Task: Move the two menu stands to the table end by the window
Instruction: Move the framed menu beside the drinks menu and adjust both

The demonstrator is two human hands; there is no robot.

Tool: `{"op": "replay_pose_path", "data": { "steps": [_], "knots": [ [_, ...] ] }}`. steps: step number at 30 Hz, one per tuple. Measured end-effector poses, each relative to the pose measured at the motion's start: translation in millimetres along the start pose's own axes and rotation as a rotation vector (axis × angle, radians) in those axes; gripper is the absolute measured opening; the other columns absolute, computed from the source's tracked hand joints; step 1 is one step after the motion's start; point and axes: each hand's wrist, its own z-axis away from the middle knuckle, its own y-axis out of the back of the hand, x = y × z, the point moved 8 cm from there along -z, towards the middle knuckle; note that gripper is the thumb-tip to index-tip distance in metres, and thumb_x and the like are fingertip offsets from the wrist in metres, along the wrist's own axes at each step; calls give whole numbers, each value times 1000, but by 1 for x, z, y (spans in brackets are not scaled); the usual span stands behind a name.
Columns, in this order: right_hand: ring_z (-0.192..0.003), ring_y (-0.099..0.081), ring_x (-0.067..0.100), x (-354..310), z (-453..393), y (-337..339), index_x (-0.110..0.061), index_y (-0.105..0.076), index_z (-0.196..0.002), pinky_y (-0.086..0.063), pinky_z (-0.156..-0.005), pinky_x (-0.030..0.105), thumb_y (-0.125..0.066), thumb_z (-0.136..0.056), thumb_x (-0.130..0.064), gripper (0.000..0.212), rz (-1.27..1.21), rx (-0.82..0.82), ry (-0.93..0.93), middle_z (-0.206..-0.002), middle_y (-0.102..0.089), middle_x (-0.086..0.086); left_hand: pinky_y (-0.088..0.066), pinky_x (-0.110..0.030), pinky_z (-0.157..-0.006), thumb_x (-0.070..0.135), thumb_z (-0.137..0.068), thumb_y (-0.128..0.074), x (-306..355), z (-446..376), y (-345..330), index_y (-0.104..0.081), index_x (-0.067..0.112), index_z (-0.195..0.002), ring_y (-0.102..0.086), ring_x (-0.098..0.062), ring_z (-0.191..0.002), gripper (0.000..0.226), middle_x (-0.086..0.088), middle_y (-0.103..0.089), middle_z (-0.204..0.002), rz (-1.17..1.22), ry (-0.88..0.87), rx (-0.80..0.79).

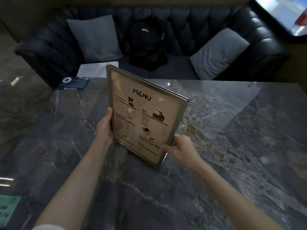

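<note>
A framed menu stand (pixel 146 113), beige with "MENU" printed at its top, is held upright and slightly tilted over the middle of the dark marble table (pixel 232 146). My left hand (pixel 105 128) grips its left edge. My right hand (pixel 181 146) grips its lower right edge. Whether its bottom corner touches the table I cannot tell. A second flat white sheet or stand (pixel 93 68) shows behind it at the table's far edge, partly hidden. The window (pixel 282 12) is at the upper right.
A blue card (pixel 74 83) lies at the table's far left corner. Behind the table is a dark tufted sofa (pixel 191 30) with two grey cushions and a black backpack (pixel 146 42). A green paper (pixel 8 209) lies at the lower left.
</note>
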Motion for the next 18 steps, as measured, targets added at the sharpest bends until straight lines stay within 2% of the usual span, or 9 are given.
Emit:
{"op": "replay_pose_path", "data": {
  "steps": [4, 7, 8, 10, 12, 15, 18],
  "knots": [
    [-88, -61, 3, 5, 10, 35, -9, -64, -111, -45, -68, -3, -65, -82, -6, 29, -7, 59, -2, -107, -70, 3, -51, -29, -75, 45, -86, -54, 1, 2, -42, -65, 10, -111, -67, -14, -95, 44, -3, -70, -105, -10, -4, -47],
    [-90, -63, 5, 13, 22, 64, -9, -63, -112, -47, -71, 0, -65, -82, -8, 29, -4, 98, -5, -108, -70, 3, -52, -32, -81, 48, -85, -54, -4, 2, -79, -66, 10, -107, -67, -15, -95, 46, -4, -70, -106, -59, 7, -94],
    [-92, -64, 7, 17, 27, 75, -8, -63, -111, -50, -76, 6, -65, -82, -8, 29, 4, 115, -14, -108, -70, 4, -52, -33, -82, 49, -85, -54, -6, 4, -92, -65, 10, -110, -66, -16, -98, 48, -4, -70, -108, -74, 13, -106],
    [-95, -68, 15, 27, 37, 98, -7, -64, -108, -56, -85, 27, -65, -82, -10, 26, 24, 148, -39, -108, -72, 7, -51, -32, -80, 49, -84, -54, -11, 11, -122, -63, 9, -114, -64, -17, -101, 51, -4, -68, -109, -108, 9, -143],
    [-94, -68, 20, 38, 49, 123, -7, -65, -105, -56, -86, 39, -66, -81, -11, 25, 27, 187, -74, -104, -73, 9, -50, -30, -76, 51, -82, -55, -19, 18, -153, -64, 11, -112, -63, -17, -101, 50, -3, -68, -109, -133, 16, -178],
    [-95, -68, 18, 55, 67, 162, -6, -65, -106, -56, -85, 35, -66, -81, -9, 25, 8, 240, -111, -106, -72, 8, -49, -30, -71, 48, -86, -52, -36, 28, -201, -66, 15, -103, -64, -16, -96, 39, -2, -69, -105, -148, 59, -222],
    [-96, -67, 16, 73, 84, 201, -7, -64, -108, -56, -85, 31, -65, -81, -8, 26, -27, 265, -142, -108, -71, 7, -50, -28, -69, 48, -87, -50, -52, 38, -250, -64, 13, -107, -64, -16, -95, 43, -2, -68, -106, -175, 54, -273]
  ]
}}
